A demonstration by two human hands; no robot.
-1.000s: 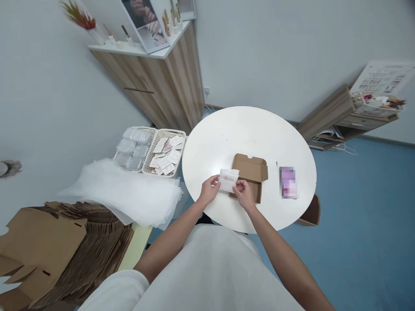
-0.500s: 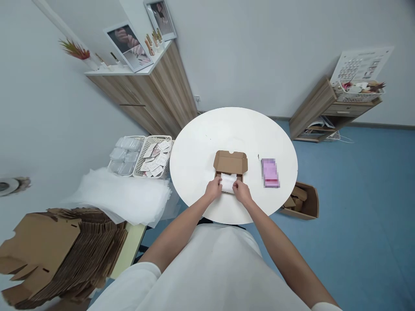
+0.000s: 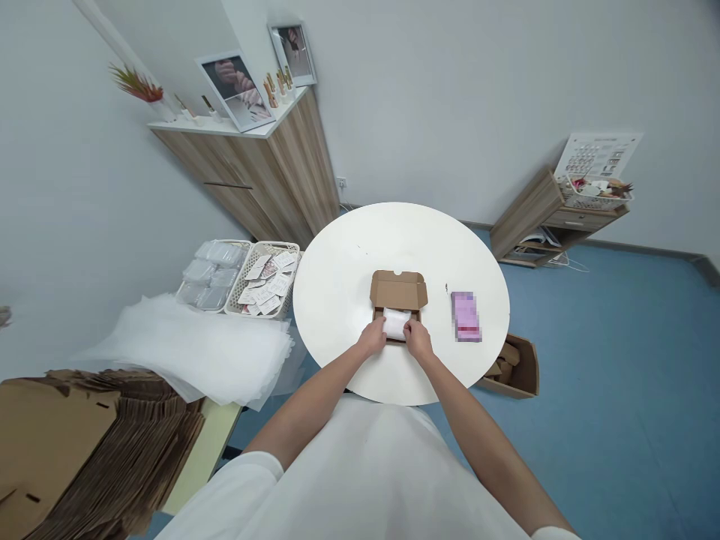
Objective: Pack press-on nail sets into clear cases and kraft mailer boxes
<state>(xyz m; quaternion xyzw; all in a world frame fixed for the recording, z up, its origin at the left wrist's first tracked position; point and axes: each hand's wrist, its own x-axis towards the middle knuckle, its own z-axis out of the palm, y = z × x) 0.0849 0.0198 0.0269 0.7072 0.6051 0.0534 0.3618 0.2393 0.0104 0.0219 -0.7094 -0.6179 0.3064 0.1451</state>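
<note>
On the round white table (image 3: 337, 300) stands a small brown cardboard box (image 3: 398, 291) with its lid raised at the back. A white wrapped packet (image 3: 397, 324) lies in the box opening. My left hand (image 3: 372, 337) pinches the packet's left end, thumb on its edge. At the other end my right hand (image 3: 418, 339) has its fingers curled in against the packet. Both hands sit at the box's front corners, and they hide parts of its side walls. What the white wrapping covers is hidden. A pixelated purple pack (image 3: 466, 316) lies to the right of the box.
Left of the table are a basket of cards (image 3: 270, 281), a basket of clear plastic packs (image 3: 211, 274), white sheets (image 3: 196, 345) and stacked flat cardboard (image 3: 129, 450). An open carton (image 3: 523, 367) sits on the floor at right. Wooden cabinets (image 3: 270, 180) line the wall.
The packet looks more compact and lies lower in the box, with the box's front edge now showing below it. Both hands stay at its ends. The camera view has shifted slightly.
</note>
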